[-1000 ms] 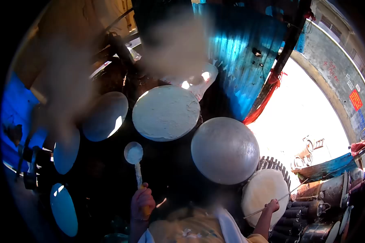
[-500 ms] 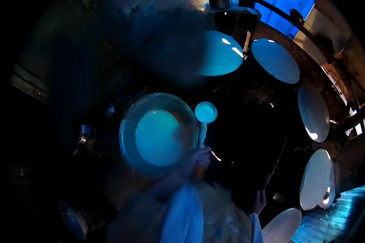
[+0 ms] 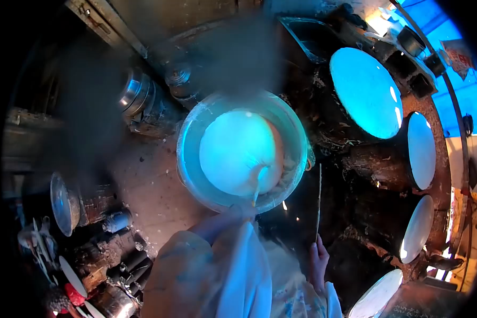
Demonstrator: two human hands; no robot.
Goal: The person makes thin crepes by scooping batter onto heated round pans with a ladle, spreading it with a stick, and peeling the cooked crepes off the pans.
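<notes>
A large round bucket (image 3: 187, 177) stands in front of me with pale liquid (image 3: 230, 151) in it, tinted blue by the light. My left hand (image 3: 242, 211) is closed around the handle of a ladle (image 3: 258, 183) at the near rim. The ladle's head is down in the liquid, near the right side. My right hand (image 3: 318, 259) is closed on the lower end of a long thin stick (image 3: 319, 204), which points away from me, right of the bucket. Part of the bucket's far rim is blurred by a dark smear, perhaps vapour.
Several round pale discs curve along the right, among them a far one (image 3: 365, 93), a middle one (image 3: 422, 151) and a near one (image 3: 376, 294). Metal pots (image 3: 135, 93) stand at the upper left. A round pan (image 3: 63, 204) and clutter lie at the lower left.
The ladle, earlier held full beside the bucket's right side, has moved left and down into the liquid. My right hand's stick has shifted left. The view has turned and grown brighter.
</notes>
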